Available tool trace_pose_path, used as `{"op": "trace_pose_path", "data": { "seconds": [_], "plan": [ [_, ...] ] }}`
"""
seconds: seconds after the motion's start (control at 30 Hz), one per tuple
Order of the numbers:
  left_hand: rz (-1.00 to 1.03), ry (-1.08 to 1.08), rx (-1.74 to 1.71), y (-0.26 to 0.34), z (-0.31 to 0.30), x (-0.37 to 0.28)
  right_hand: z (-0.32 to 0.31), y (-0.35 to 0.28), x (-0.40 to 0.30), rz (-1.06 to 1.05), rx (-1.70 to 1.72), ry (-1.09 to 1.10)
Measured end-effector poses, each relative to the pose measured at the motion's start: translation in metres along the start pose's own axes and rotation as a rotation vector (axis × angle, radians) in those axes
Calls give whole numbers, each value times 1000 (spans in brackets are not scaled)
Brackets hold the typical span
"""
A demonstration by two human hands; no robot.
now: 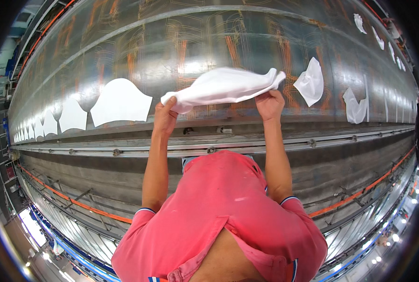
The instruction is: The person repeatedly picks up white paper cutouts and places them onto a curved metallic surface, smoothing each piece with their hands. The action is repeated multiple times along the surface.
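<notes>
A white cut fabric panel (223, 86) is stretched between my two hands above a long metal-topped table (202, 28). My left hand (165, 114) pinches its left corner, thumb on top. At the other end my right hand (271, 105) grips the lower edge, while the far right corner curls up past my fingers. The panel bulges upward along its far side. Just left of my left hand, another white panel (121, 102) with a rounded top lies flat. To the right of my right hand sits a creased white piece (310, 83).
Several similar panels (72, 114) run in a row to the left. A crumpled white piece (354, 107) and narrow strips (386, 105) lie to the right. Orange and yellow outlines mark the tabletop. A metal rail (209, 150) runs along the near edge, close to my waist.
</notes>
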State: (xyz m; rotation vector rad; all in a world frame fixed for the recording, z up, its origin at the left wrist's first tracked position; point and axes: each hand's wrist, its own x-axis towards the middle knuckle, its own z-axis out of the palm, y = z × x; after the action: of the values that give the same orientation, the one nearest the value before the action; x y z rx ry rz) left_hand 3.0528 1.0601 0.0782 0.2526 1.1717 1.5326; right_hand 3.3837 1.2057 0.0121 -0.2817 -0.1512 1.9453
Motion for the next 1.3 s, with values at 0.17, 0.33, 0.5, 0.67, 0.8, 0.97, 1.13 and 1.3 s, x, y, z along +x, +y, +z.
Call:
{"op": "trace_pose_path", "data": {
  "seconds": [0.17,0.33,0.5,0.67,0.8,0.97,1.13,1.3],
  "plan": [
    [-78,30,-76,-16,-14,12,20,25,-12,-19,83,282],
    [-179,143,-1,-61,-56,22,-2,42,-37,145,33,440],
    [-289,251,168,-85,-81,12,-19,38,-47,254,-202,714],
    [-306,282,335,-88,-87,7,-41,34,-44,255,-594,854],
    [-282,373,297,-82,-73,-2,-71,17,-48,204,-657,785],
    [-230,313,197,-72,-71,9,-39,5,-43,280,-596,692],
    [-16,225,255,-4,-29,56,12,-11,19,150,-755,566],
    [277,281,243,63,3,110,85,-18,83,-146,-1040,517]
  ]
}}
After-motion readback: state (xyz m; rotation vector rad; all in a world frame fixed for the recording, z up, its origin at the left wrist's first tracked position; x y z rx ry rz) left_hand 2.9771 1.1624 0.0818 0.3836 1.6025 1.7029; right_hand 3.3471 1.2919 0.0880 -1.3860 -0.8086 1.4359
